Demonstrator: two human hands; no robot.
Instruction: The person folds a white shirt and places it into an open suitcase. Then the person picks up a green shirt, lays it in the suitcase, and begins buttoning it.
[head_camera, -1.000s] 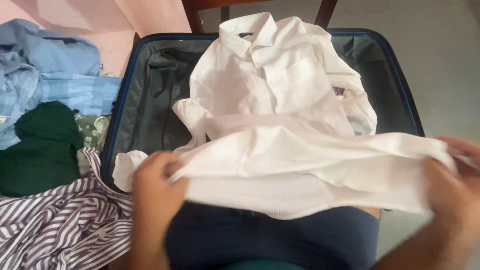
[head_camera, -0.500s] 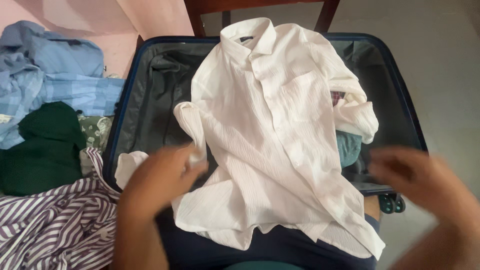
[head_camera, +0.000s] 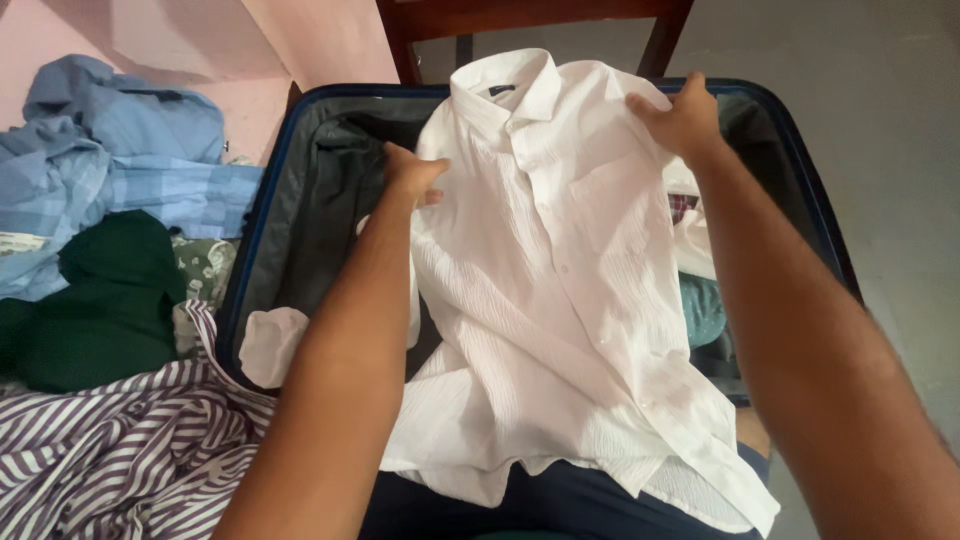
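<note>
Left hand (head_camera: 412, 170): moved up from the hem, pinching the white shirt (head_camera: 560, 290) shoulder.
Right hand (head_camera: 680, 118): moved up, gripping the other shoulder.
Shirt: now flat over the suitcase (head_camera: 262, 215).

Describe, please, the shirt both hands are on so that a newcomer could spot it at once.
Find the open dark-blue suitcase on the floor, in front of a wooden chair. Spread across it, collar towards the chair, lies the white shirt, with the left hand and right hand at its shoulders. It is the only plain white garment; the striped purple shirt, green garment and blue clothes lie outside.
</note>
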